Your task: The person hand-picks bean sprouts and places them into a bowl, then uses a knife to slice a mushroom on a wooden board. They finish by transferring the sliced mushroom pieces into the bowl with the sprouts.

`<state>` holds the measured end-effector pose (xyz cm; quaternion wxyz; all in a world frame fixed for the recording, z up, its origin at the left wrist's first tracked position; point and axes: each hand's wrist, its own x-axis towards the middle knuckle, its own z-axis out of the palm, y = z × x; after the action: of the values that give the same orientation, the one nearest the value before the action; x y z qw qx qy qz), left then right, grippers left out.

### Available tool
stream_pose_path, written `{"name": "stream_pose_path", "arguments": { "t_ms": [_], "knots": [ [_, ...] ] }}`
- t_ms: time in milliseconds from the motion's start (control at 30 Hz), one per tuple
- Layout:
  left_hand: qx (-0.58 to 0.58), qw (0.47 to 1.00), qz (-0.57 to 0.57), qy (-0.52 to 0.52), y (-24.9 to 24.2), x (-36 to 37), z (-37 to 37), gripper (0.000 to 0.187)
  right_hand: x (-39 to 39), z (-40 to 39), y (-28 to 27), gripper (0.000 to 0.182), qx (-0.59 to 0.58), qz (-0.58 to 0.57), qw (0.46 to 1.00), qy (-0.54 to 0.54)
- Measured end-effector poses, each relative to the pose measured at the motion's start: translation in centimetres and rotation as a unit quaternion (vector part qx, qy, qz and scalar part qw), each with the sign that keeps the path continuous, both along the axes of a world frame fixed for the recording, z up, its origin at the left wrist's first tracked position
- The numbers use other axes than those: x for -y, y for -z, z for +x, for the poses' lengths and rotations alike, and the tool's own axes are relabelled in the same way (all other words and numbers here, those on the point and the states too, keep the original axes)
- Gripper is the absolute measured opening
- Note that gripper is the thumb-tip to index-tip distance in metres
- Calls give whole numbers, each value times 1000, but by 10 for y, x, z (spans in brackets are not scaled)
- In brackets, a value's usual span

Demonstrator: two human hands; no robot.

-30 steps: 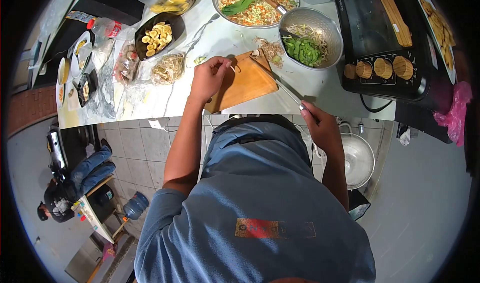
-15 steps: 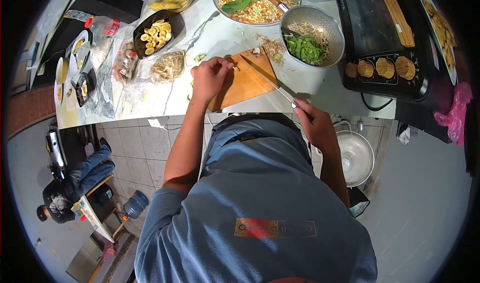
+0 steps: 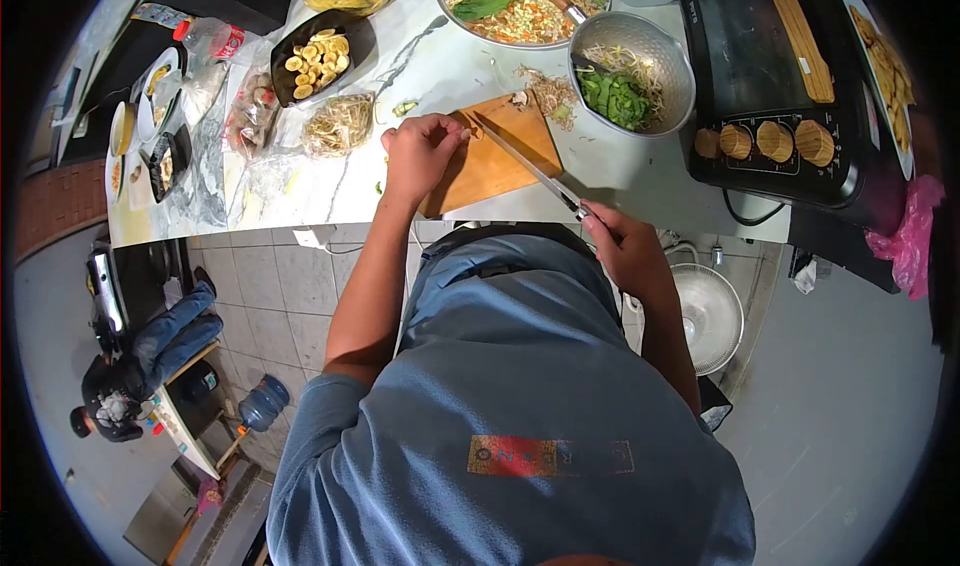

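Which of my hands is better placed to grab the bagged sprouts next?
Probably the left. Your left hand is closer to the bagged sprouts, though its fingertips are pinched together. Your right hand holds the knife, beyond the cutting board.

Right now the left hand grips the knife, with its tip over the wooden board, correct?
No, wrong hand: the head view shows the right hand gripping the knife. Its tip is over the wooden board, as you said.
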<state>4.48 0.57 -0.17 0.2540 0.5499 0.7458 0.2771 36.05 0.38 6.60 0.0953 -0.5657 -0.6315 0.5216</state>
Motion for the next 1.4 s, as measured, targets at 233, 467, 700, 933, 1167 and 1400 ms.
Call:
{"name": "stream_pose_path", "arguments": {
  "t_ms": [233,467,700,933,1167,1400],
  "knots": [
    [-40,999,28,-11,6,4,1,20,4,-7,-1,33,21,18,999,-23],
    [-34,999,24,-18,3,5,1,19,6,-10,-3,33,39,24,999,-24],
    [-50,998,32,-17,10,6,-1,20,15,-9,15,32,51,130,989,-54],
    [-65,997,36,0,2,3,-2,21,19,-9,9,36,88,150,985,-4],
    [-14,997,78,2,3,-9,-4,19,9,16,-7,37,135,107,981,91],
    [49,995,78,32,-16,-55,19,20,21,31,-10,38,124,95,978,137]
  ]
}}
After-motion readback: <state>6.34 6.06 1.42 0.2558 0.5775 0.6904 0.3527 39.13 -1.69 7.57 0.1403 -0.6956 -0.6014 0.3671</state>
